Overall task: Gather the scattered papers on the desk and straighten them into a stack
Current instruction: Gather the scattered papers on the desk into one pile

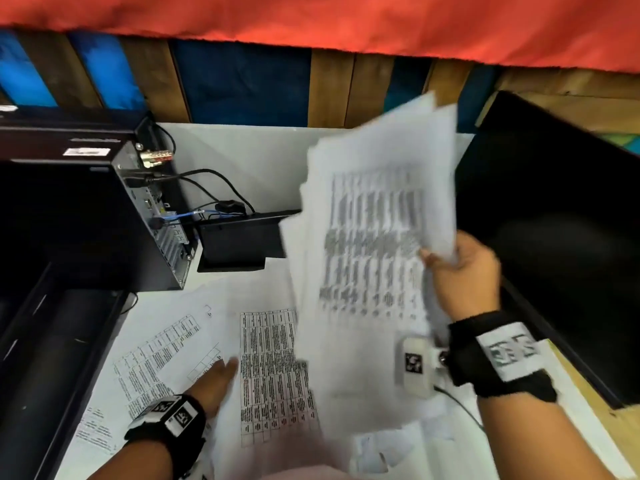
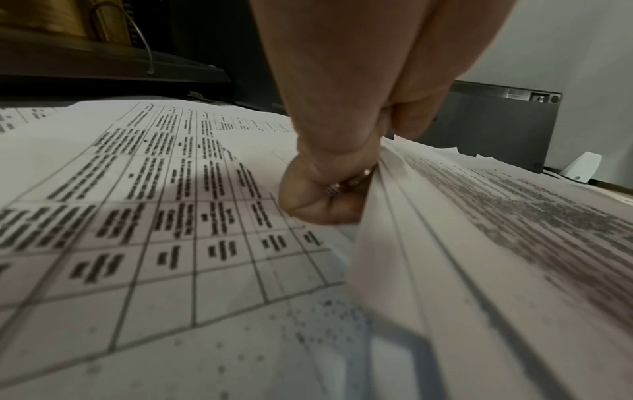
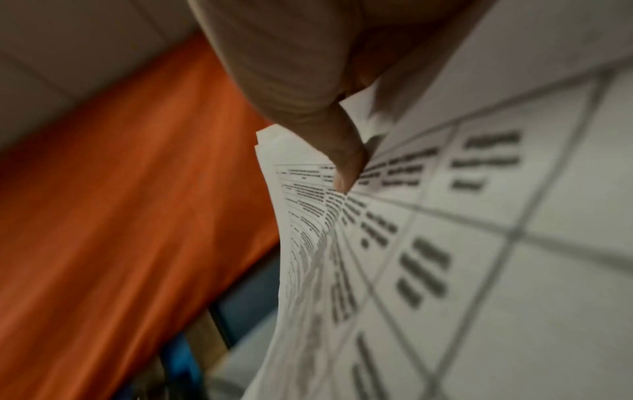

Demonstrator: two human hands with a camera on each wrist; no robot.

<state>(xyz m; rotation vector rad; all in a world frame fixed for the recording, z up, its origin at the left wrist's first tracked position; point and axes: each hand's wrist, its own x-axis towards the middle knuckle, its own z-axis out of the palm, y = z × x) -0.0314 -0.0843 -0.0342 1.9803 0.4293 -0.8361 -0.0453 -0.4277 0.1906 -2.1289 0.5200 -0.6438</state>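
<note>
Printed sheets with tables lie spread over the white desk (image 1: 242,157). My right hand (image 1: 460,268) holds up a loose, fanned bundle of papers (image 1: 374,237) above the desk; its thumb (image 3: 342,162) pinches the bundle (image 3: 445,243) near one edge. My left hand (image 1: 221,372) is low at the front left, on a flat sheet (image 1: 162,351). Its curled fingers (image 2: 325,194) grip the left edge of several sheets (image 2: 479,243) lifted off the flat sheet (image 2: 137,216). The top one of these shows a dense table (image 1: 273,375). The raised bundle is blurred.
A black computer tower (image 1: 86,220) with cables (image 1: 214,188) stands at the back left, a small black box (image 1: 242,240) beside it. A dark monitor (image 1: 554,237) lines the right side. Black equipment (image 1: 52,358) borders the left edge. Red cloth (image 1: 311,19) hangs behind.
</note>
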